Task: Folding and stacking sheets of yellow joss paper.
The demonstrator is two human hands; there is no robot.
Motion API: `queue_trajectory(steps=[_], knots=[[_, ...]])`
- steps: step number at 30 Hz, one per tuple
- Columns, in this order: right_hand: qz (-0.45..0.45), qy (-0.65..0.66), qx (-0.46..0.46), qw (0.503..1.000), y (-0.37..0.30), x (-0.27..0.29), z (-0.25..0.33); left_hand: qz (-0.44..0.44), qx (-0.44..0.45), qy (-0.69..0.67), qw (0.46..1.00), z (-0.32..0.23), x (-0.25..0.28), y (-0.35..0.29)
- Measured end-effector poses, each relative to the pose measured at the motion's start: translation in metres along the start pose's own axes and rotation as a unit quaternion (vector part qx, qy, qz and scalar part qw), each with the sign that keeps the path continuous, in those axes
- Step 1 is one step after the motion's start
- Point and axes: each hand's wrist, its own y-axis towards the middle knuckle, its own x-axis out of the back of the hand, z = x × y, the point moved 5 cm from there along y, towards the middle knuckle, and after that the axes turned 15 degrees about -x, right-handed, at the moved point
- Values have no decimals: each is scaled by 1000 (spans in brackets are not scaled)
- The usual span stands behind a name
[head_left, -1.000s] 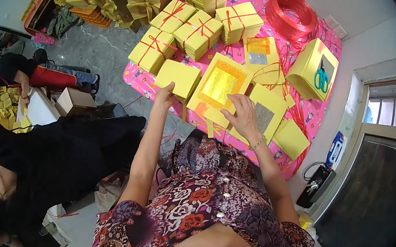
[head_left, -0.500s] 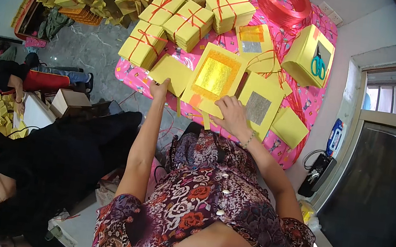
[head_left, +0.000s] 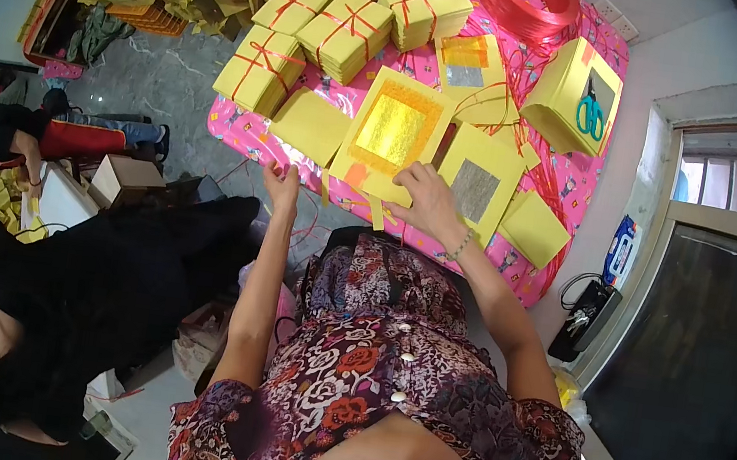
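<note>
My right hand (head_left: 431, 203) is at the lower right corner of a yellow paper sheet with a gold foil square (head_left: 394, 129); its bent fingers lie on the paper and the thumb is at the near edge. My left hand (head_left: 280, 187) is just off the table's near edge, fingers apart, holding nothing. Beyond it lies a plain yellow paper stack (head_left: 310, 127). To the right of the gold sheet is yellow paper with a silver-grey square (head_left: 476, 188). A narrow yellow strip (head_left: 377, 213) sticks out below the gold sheet.
Yellow paper bundles tied with red ribbon (head_left: 260, 69) stand at the back left of the pink table (head_left: 234, 135). Teal scissors (head_left: 590, 118) rest on a yellow stack (head_left: 553, 101). A red ribbon coil (head_left: 526, 4) lies behind. Two people (head_left: 91, 287) sit at the left.
My left hand has let go of the plain yellow stack and drawn back toward me, off the table edge. My right hand stays at the gold-foil sheet's corner. The view has shifted slightly.
</note>
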Motion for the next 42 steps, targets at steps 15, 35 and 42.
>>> queue_trajectory(steps=[15,35,42], knots=[[23,21,17,999,9,0,-2,20,39,-39,998,2,38,-84],[1,35,2,999,3,-3,-3,300,-489,180,799,-191,-50,-91],[30,61,-19,998,4,0,-2,477,-492,258,681,-175,-75,-76]])
